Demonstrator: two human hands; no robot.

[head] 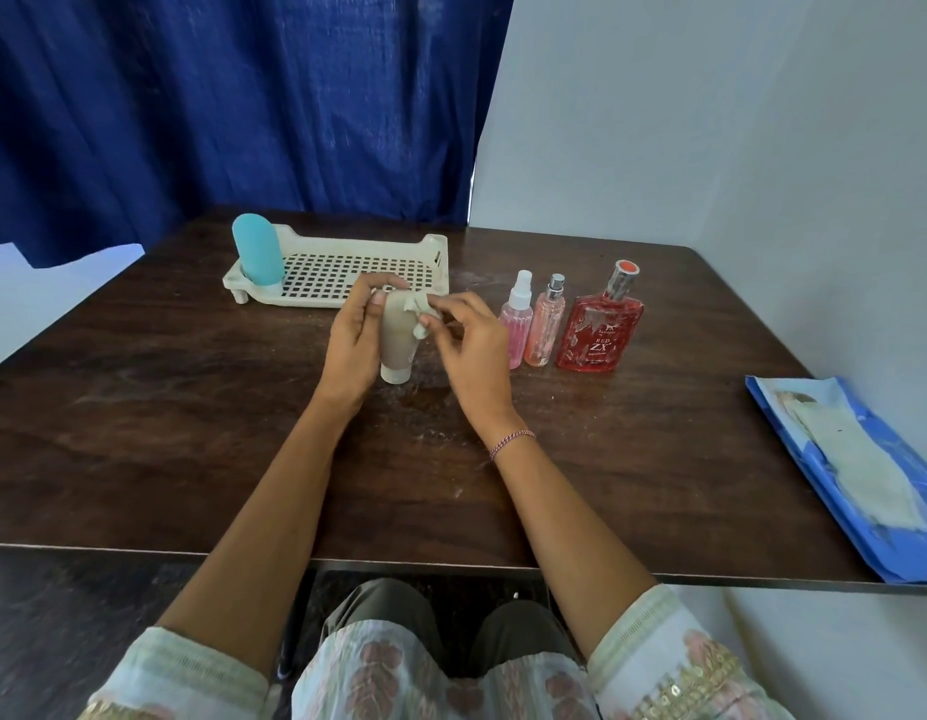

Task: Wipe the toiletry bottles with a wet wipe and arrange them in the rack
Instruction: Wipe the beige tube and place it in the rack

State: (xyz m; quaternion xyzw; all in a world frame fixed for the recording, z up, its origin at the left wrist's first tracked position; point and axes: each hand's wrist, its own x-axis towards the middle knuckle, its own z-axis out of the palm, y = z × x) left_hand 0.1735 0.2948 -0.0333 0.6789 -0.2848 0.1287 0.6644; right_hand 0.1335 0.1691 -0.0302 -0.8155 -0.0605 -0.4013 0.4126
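Note:
My left hand [354, 345] grips a beige tube [396, 340] that stands cap-down on the dark wooden table [191, 433]. My right hand [471, 350] pinches a small crumpled wet wipe [418, 314] against the tube's upper right side. Behind them sits the cream plastic rack [347, 267], with a teal bottle [256, 249] upright in its left end. To the right stand a pink spray bottle [517, 322], a slimmer peach spray bottle [545, 324] and a flat red perfume bottle [601, 324].
A blue wet-wipe pack [846, 475] lies open at the table's right edge with a wipe showing. A blue curtain [243, 96] hangs behind the table, and a pale wall [710, 122] stands at the right.

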